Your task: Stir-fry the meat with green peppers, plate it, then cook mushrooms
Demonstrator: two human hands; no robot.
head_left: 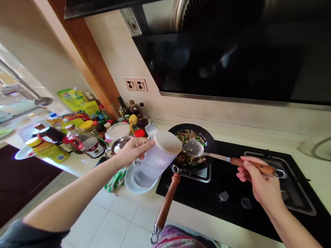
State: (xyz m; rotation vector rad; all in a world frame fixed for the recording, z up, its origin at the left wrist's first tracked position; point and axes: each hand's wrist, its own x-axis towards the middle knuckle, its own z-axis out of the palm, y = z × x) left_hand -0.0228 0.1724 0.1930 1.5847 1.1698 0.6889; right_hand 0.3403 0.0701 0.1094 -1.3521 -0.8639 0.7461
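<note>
My left hand (135,149) is closed on a whitish plastic jug (157,160), which it holds tilted beside the wok with its mouth toward the food. The jug's small lid flap stands up by my fingers. In my right hand (258,177) is the wooden handle of a metal wok spatula (193,148). The spatula's broad head rests over the food, with small bits on it. Browned, chopped food with green pieces (188,131) lies in the black wok (209,135), whose wooden handle (168,202) points toward me.
The wok sits on the left burner of a black glass hob (203,203). A pale bowl (136,184) and green-white cloth (115,180) are near the counter edge. Several bottles, a yellow-capped jar (50,150) among them, crowd the left. A dark range hood (236,61) hangs above.
</note>
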